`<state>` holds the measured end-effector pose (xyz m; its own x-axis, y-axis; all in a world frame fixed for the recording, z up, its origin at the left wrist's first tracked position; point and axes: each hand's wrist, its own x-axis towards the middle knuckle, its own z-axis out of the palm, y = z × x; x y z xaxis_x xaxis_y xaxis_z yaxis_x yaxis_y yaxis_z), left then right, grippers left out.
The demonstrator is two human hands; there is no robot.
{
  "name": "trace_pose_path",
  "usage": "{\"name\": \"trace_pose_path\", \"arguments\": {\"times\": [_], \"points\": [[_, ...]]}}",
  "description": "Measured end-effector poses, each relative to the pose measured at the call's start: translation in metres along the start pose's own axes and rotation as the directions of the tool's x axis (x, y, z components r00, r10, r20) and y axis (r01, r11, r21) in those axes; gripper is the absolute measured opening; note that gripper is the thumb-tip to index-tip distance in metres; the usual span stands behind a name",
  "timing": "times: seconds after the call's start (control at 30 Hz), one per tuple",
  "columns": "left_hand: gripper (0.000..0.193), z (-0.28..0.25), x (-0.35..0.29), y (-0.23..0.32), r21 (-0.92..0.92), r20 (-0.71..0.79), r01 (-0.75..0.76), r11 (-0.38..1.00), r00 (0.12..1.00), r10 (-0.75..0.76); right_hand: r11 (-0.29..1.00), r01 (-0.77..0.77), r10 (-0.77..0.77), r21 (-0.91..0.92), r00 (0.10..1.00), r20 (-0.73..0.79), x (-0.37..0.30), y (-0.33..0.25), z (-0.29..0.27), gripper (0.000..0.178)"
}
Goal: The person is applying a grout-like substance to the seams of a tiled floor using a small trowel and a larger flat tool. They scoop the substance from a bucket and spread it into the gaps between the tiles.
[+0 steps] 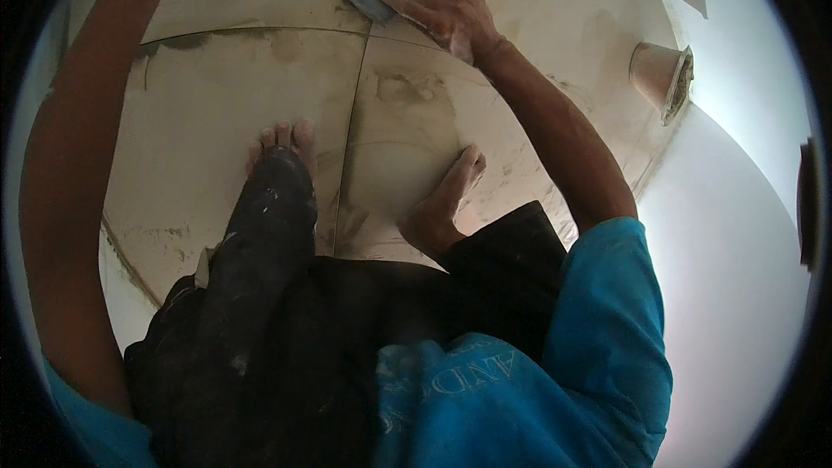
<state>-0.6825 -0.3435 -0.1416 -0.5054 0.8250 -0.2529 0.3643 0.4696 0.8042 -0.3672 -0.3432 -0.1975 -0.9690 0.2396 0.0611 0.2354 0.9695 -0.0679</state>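
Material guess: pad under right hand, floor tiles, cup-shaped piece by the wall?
Pad under the right hand: probably sponge or folded cloth; matte grey-blue, soft-looking, texture too blurred to settle.
Floor tiles: likely ceramic or stone; hard, flat slabs with thin dark joints, surface dull and smeared.
Cup-shaped piece: perhaps plastic; smooth side, crusted rim.

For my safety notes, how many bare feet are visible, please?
2. The left foot is left of the long floor joint, mostly covered by the trouser leg; the right foot is right of that joint.
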Motion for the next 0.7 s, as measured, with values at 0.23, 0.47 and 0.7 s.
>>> {"name": "trace_pose_path", "arguments": {"times": [0.23,0.47,0.7], "points": [[0.02,-0.036,-0.028,-0.009,0.012,-0.063,0.039,0.999,0.997,-0.039,0.96,-0.271,0.242,0.076,0.933,0.267,0.027,-0.018,-0.028,0.036],[0.02,-0.051,-0.044,0.005,0.026,-0.106,0.037,0.999,0.994,-0.034,0.95,-0.223,0.232,0.216,0.973,-0.015,0.037,-0.018,0.006,0.035],[0.021,-0.081,-0.062,-0.003,0.059,-0.134,0.119,0.991,0.985,-0.11,0.956,0.091,-0.179,0.278,0.934,0.309,0.025,-0.033,-0.027,0.039]]}}
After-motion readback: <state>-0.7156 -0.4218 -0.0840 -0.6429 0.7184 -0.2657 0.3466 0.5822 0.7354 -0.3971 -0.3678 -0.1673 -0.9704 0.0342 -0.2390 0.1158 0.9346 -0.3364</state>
